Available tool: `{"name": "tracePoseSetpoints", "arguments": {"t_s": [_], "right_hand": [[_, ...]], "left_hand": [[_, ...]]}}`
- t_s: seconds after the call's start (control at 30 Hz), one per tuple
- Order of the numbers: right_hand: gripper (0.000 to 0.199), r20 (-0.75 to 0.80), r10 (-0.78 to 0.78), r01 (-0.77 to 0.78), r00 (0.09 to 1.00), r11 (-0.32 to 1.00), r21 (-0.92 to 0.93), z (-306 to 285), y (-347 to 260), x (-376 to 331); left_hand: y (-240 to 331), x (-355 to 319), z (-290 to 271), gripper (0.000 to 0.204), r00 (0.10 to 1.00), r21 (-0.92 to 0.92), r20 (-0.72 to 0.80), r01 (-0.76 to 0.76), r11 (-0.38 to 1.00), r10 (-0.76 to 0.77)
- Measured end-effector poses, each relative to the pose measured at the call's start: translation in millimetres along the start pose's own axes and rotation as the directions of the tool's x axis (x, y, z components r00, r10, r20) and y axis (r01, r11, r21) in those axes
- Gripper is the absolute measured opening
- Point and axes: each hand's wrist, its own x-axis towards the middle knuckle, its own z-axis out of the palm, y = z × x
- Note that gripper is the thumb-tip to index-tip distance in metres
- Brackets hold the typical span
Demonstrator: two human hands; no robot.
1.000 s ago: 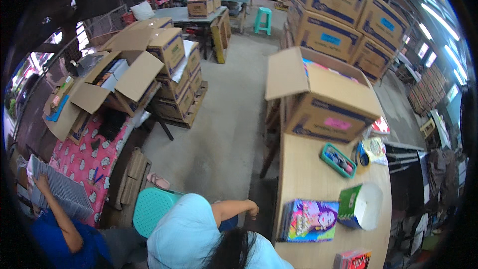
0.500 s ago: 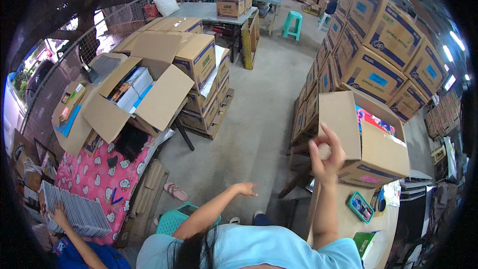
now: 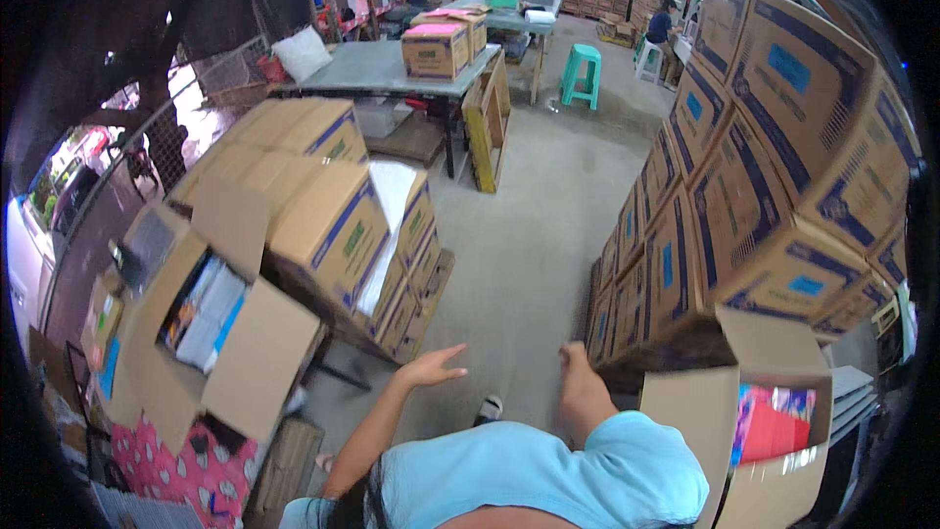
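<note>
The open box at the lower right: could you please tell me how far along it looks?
Done: the open box holds colourful flat packs, beside stacked closed boxes. In hand: nothing; the left hand is spread and empty, and the right hand is blurred. Left: its flaps stand open, as do those of the filled box on the left.

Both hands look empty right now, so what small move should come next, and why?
Probably bring the right hand across to the open carton on the right. Both it and the left hand hang empty over the floor, and that carton, flaps up with colourful packs showing, is the nearest thing.
</note>
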Motion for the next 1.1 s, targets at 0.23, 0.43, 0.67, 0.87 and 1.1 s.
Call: {"name": "tracePoseSetpoints", "arguments": {"t_s": [0.23, 0.43, 0.67, 0.87, 1.1], "right_hand": [[0.043, 0.695, 0.161, -0.11, 0.701, 0.987, -0.118, -21.3, -123.5, 37.6], [0.049, 0.411, -0.208, -0.032, 0.888, 0.862, 0.506, -65.1, -296.8, 230.8], [0.037, 0.053, -0.269, 0.226, 0.962, 0.887, 0.402, -91.9, -267.3, 466.4], [0.034, 0.361, 0.22, -0.396, 0.906, 0.74, 0.544, -129.3, -275.2, 477.5], [0.035, 0.348, 0.322, -0.47, 0.88, 0.689, 0.551, -236.4, -384.5, 694.5]], "left_hand": [[-15.6, 71.7, -172.7, 0.074, 0.938, -0.073, -0.132, 0.312, 0.947, -0.319], [-66.7, 272.7, -303.2, 0.077, 0.917, 0.169, -0.284, 0.335, 0.927, -0.28], [-3.0, 631.3, -453.9, 0.078, 0.994, 0.447, -0.049, -0.066, 0.892, 0.098], [46.7, 918.7, -459.3, 0.076, 0.777, 0.332, 0.536, -0.555, 0.763, 0.332], [59.0, 1226.3, -459.0, 0.078, 0.72, 0.192, 0.651, -0.461, 0.867, 0.239]]}}
